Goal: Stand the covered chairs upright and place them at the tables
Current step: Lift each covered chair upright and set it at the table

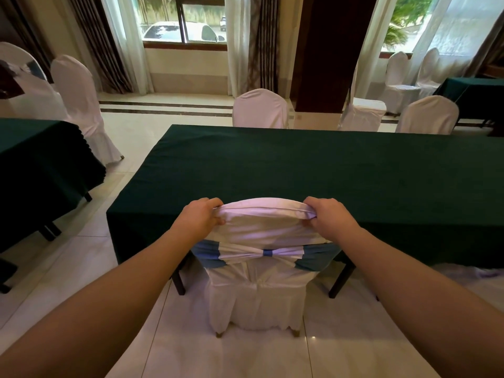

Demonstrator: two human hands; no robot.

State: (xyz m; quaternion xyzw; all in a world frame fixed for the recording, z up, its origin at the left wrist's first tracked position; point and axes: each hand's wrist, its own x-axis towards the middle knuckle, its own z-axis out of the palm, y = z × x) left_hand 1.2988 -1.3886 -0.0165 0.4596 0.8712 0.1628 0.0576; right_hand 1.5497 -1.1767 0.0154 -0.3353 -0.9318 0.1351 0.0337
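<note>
A chair in a white cover (259,290) with a blue-and-white sash tied across its back stands upright on the tiles, pushed against the near edge of a long table under a dark green cloth (313,165). My left hand (200,216) grips the top left corner of the chair's backrest. My right hand (328,216) grips the top right corner. The seat is hidden behind the backrest and under the cloth's overhang.
Three white-covered chairs (260,109) stand along the table's far side. A second green-clothed table (41,159) with covered chairs (81,105) is at the left, a third (474,91) at the far right. A dark pillar (324,50) rises behind. White fabric (477,274) lies on the floor at right.
</note>
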